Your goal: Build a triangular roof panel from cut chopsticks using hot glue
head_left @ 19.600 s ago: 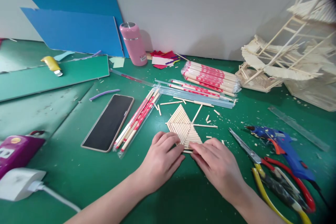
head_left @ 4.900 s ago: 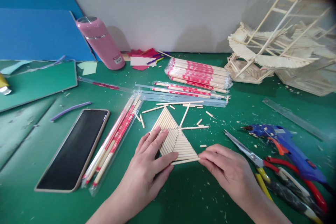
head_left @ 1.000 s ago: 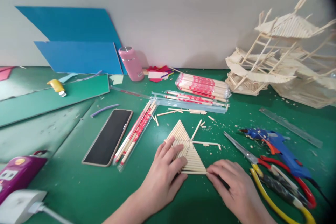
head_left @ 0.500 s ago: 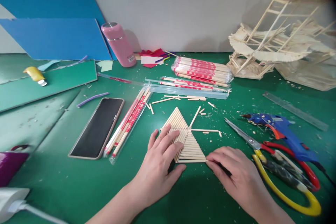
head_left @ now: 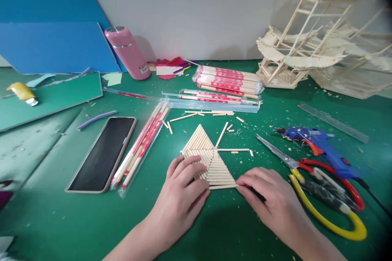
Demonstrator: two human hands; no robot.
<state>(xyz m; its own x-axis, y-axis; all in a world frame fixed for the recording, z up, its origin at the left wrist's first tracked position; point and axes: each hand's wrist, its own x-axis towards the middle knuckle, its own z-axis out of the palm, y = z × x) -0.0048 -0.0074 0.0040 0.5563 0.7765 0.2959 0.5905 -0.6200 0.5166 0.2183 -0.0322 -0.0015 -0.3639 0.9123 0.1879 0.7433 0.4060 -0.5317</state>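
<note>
The left hand [head_left: 183, 191], half open with fingers curled, rests its fingertips on the 8 o'clock side of the wooden panel [head_left: 221, 171]. The right hand [head_left: 269, 193] pinches the 3 o'clock tip of the edge stick [head_left: 222, 187]. The panel (ribbed with pale, round sticks) lies flat on the green tabletop [head_left: 76, 220], peak toward 11 o'clock; the edge stick runs 9 to 3.

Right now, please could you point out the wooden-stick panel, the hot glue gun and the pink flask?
Wooden-stick panel [head_left: 209, 158], head view: near its middle.
Hot glue gun [head_left: 328, 150], head view: upper handle.
Pink flask [head_left: 130, 55], head view: middle of its body.
</note>
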